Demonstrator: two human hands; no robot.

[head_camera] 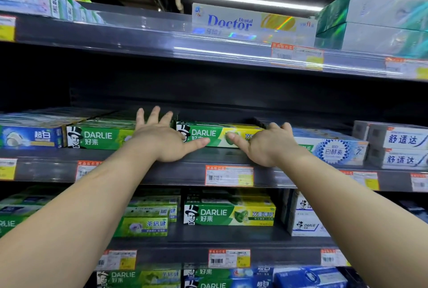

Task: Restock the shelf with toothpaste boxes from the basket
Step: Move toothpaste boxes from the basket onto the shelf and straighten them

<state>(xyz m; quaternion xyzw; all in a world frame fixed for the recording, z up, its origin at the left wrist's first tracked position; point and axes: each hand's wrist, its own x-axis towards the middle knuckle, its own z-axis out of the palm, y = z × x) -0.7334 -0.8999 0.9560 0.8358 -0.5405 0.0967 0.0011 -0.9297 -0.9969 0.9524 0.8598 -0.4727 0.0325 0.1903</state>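
Note:
A green and yellow Darlie toothpaste box (208, 133) lies lengthwise at the front of the middle shelf (185, 172). My left hand (162, 136) is spread at its left end, fingers straight over the neighbouring green Darlie box (99, 138), thumb lying across the box front. My right hand (266, 144) is at its right end, thumb on the front and fingers curled over the top edge. The basket is out of view.
White and blue boxes (333, 150) and grey boxes (398, 146) fill the shelf's right side. A blue box (32, 137) sits at the left. A Dental Doctor box (250, 23) stands on the upper shelf. More Darlie boxes (229, 216) line the lower shelves.

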